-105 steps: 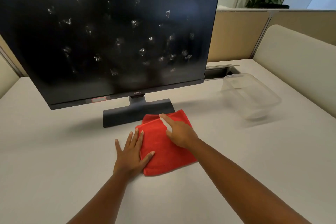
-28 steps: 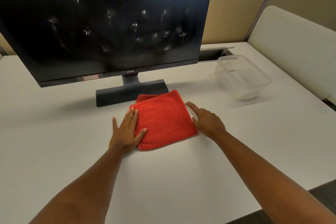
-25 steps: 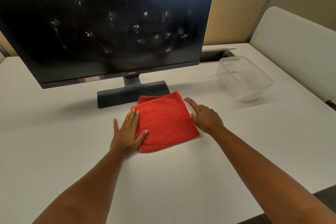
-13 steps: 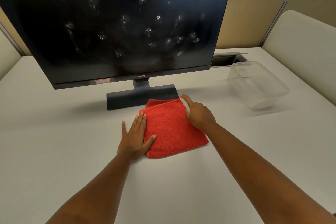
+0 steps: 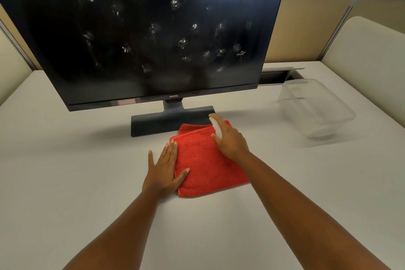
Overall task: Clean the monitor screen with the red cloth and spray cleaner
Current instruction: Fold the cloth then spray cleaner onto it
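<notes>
Red cloth (image 5: 206, 160) pinned flat to table (image 5: 87, 171) by released left grip (image 5: 164, 171); right grip (image 5: 228, 140) clenched round white spray cleaner (image 5: 215, 126), nozzle apparently aimed at cloth.

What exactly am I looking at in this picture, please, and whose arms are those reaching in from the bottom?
There is no machine here. A camera worn on a person's head looks forward and down, so the two bare arms are that person's own. The left hand lies flat, fingers straight, on the left edge of the folded red cloth on the pale grey desk. The right hand hovers over the cloth's far right corner and grips a small white spray bottle, mostly hidden by the fingers. Behind stands a black flat monitor on a dark stand; its screen is dotted with pale smudges. To the right sits an empty clear plastic tub.
</notes>
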Demonstrator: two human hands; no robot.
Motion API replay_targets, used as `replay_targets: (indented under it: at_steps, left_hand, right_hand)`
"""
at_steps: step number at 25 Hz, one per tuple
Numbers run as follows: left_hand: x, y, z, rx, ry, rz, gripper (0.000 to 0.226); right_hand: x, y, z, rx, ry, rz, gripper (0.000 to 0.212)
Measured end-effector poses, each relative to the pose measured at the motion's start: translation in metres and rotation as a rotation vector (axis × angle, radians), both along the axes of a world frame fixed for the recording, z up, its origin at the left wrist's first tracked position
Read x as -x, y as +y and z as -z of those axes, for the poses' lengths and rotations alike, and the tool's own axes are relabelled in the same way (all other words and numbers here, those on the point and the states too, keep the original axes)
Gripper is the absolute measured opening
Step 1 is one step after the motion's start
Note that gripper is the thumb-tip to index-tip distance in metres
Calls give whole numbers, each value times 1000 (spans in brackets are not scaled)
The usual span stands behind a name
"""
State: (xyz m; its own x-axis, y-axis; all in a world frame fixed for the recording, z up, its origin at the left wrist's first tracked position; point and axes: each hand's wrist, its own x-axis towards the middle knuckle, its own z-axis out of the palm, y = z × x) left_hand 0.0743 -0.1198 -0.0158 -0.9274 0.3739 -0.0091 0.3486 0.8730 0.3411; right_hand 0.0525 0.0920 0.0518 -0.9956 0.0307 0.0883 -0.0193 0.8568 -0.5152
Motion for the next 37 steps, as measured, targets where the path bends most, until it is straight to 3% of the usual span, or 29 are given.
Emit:
replay_targets:
  at_steps: [5, 9, 13, 21, 35, 37]
  left_hand:
    - [0, 0, 3, 9, 8, -34, 90]
    - [2, 1, 1, 23, -5, -55, 93]
    - [2, 1, -1, 42, -11, -43, 92]
    - [2, 2, -2, 35, -14, -54, 95]
    - [1, 2, -3, 12, -18, -54, 96]
    - [1, 3, -3, 17, -19, -53, 95]
  right_hand:
    - [16, 48, -16, 292, 178, 89, 58]
    - [33, 89, -23, 415, 146, 319, 61]
    - [48, 110, -24, 461, 160, 412, 59]
    - [56, 112, -13, 520, 136, 357, 59]
    - [61, 115, -16, 432, -56, 185, 80]
    - [58, 115, -17, 472, -56, 253, 83]
